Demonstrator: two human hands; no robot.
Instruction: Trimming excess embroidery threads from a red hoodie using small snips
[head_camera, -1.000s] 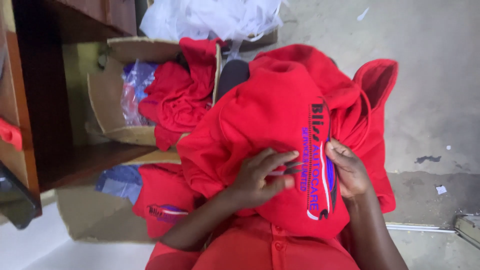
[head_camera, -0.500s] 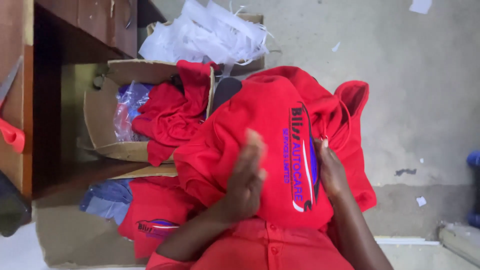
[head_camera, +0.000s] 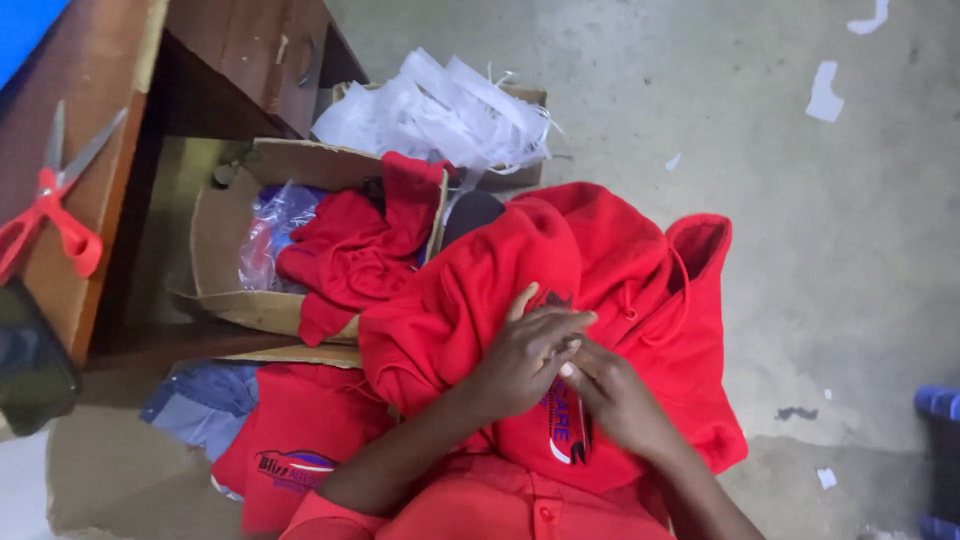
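A red hooded sweatshirt with a printed chest badge lies bunched on my lap. My left hand rests flat on its front, fingers spread and partly covering the badge. My right hand lies beside it, its fingertips meeting those of the left hand on the cloth at the badge's upper edge. Whether either hand pinches the fabric I cannot tell.
A cardboard box at the left holds red garments and a clear plastic bag. White paper strips lie behind it. Red-handled scissors rest on a wooden desk. Another red garment lies on the concrete floor.
My left hand has come down from an upright, edge-on pose and now lies flat over the badge, meeting my right hand. The view has shifted, showing the scissors on the desk.
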